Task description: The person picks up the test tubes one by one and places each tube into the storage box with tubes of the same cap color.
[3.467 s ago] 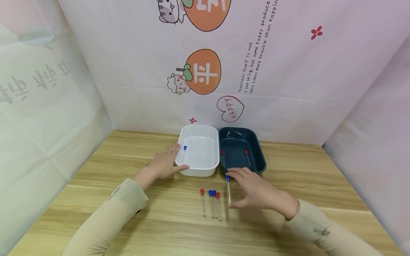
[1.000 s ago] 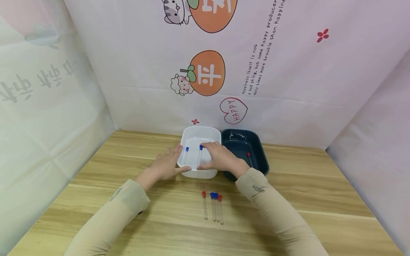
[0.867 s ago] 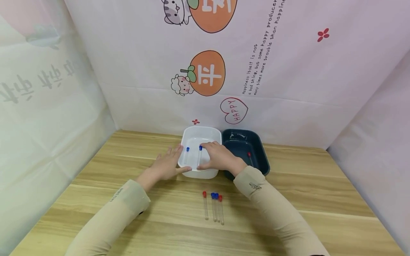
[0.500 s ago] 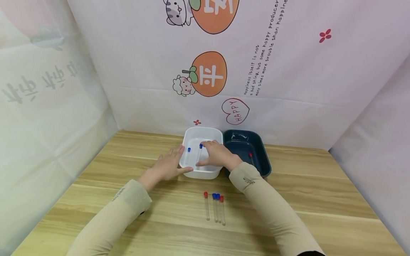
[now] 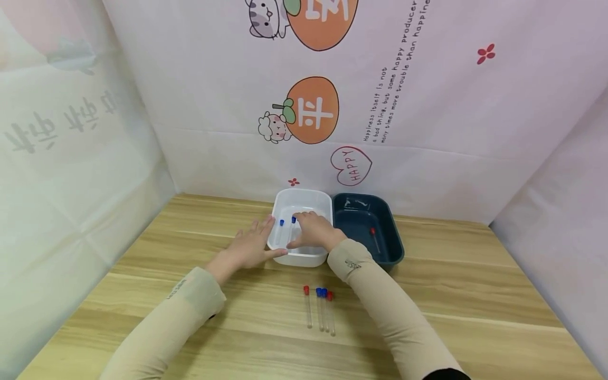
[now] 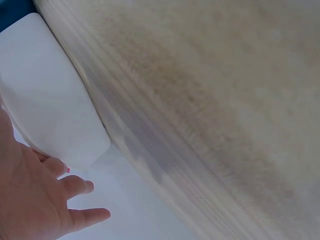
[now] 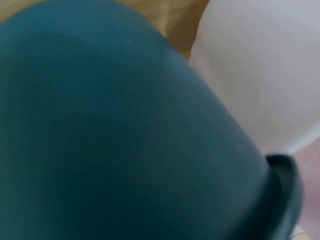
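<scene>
Two basins stand side by side near the back edge of the wooden table (image 5: 465,285), their rims touching or nearly so: a white basin (image 5: 304,260) to the left, a dark basin (image 5: 356,217) to the right. Behind them rises a printed cloth (image 5: 427,174), with only a narrow strip of wood between.

The right hand (image 5: 312,232) reaches inside the white basin, low over its near rim, pinching a blue-capped tube (image 5: 293,220) lengthwise, fingertips by the cap and thumb by the far end. This tube is within the basin walls; whether it touches the floor I cannot tell. Just left of it, a second blue-capped tube (image 5: 282,222) lies close to the left wall, so the gap there is slim. The right sleeve (image 5: 389,311) crosses the near-left corner of the dark basin, where a red-capped tube (image 5: 373,232) lies toward the right wall.

The left hand (image 5: 249,247) is spread, its fingers along the white basin's left rim and its thumb at the near-left corner.

Nearer the person, well apart from both basins, four capped tubes (image 5: 321,314) lie roughly parallel: red, blue, blue, red. The leftmost sits slightly off; the other three are close together. Wide tabletop runs out on either side.
</scene>
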Tool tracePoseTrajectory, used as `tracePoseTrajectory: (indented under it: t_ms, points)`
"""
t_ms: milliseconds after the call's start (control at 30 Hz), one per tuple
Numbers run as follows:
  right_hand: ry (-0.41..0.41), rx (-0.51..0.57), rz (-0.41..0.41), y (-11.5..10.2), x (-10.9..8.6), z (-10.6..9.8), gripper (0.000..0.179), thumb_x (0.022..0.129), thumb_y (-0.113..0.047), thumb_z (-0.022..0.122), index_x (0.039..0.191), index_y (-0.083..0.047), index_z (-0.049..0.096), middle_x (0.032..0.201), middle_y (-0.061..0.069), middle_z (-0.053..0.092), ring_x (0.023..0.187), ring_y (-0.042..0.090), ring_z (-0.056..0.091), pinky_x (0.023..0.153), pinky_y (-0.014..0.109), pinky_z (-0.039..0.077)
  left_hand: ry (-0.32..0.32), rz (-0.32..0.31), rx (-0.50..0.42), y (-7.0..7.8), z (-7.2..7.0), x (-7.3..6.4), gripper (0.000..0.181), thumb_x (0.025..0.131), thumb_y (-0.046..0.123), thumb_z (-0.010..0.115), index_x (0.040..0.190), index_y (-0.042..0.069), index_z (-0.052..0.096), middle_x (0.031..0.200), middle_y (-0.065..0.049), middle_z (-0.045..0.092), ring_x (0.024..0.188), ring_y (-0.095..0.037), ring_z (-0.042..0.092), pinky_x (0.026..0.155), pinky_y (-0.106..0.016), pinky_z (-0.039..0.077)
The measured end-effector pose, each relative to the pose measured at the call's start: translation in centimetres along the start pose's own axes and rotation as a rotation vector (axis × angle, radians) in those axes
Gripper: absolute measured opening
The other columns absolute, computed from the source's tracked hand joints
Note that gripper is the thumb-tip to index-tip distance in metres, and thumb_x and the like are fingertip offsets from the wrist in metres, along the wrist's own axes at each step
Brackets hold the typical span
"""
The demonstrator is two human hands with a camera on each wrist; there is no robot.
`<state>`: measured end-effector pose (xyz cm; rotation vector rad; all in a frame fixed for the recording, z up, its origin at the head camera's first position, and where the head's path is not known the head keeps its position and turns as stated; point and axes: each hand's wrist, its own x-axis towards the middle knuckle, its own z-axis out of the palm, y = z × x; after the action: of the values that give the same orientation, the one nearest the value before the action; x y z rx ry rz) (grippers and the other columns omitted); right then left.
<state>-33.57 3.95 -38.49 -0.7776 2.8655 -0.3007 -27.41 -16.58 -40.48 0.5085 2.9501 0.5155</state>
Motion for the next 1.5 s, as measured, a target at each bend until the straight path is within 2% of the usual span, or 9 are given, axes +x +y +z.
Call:
tracePoseTrajectory:
  t_ms: [233, 400, 700, 1500]
  points:
    - [-0.002, 0.029, 0.071, 0.1, 0.8, 0.9, 0.09, 0.084, -0.049, 0.084, 0.154, -0.007, 0.045, 0.154, 0.014, 0.048, 0.139, 0.032, 0.045, 0.117, 0.051, 0.034, -0.012, -0.008, 0.001, 0.2, -0.2, 0.0, 0.102, 0.097, 0.068, 0.054, 0.165, 0.006, 0.011, 0.17, -0.01, 0.008, 0.153, -0.044, 0.011, 0.114, -0.075, 0.011]
    - [0.006, 0.042, 0.078, 0.3, 1.4, 1.4, 0.09, 0.083, -0.048, 0.084, 0.154, -0.007, 0.046, 0.155, 0.014, 0.046, 0.138, 0.032, 0.046, 0.116, 0.05, 0.036, -0.014, -0.008, 0.014, 0.1, -0.2, 0.0, 0.102, 0.097, 0.069, 0.053, 0.165, 0.006, 0.011, 0.17, -0.011, 0.008, 0.153, -0.044, 0.01, 0.114, -0.075, 0.011]
    - [-0.014, 0.097, 0.065, 0.5, 1.8, 1.9, 0.091, 0.084, -0.048, 0.083, 0.156, -0.008, 0.043, 0.16, 0.013, 0.039, 0.144, 0.033, 0.039, 0.118, 0.052, 0.031, -0.01, -0.01, 0.028, 0.0, -0.1, -0.1, 0.1, 0.098, 0.066, 0.054, 0.165, 0.006, 0.011, 0.171, -0.01, 0.008, 0.154, -0.043, 0.01, 0.114, -0.075, 0.011]
    - [-0.051, 0.029, 0.099, 0.0, 2.9, 2.8, 0.089, 0.086, -0.055, 0.079, 0.157, -0.015, 0.045, 0.163, 0.012, 0.035, 0.148, 0.036, 0.033, 0.117, 0.057, 0.03, -0.003, 0.003, 0.029, 0.0, -0.2, 0.0, 0.102, 0.097, 0.066, 0.055, 0.164, 0.004, 0.011, 0.17, -0.012, 0.009, 0.153, -0.045, 0.013, 0.114, -0.074, 0.015]
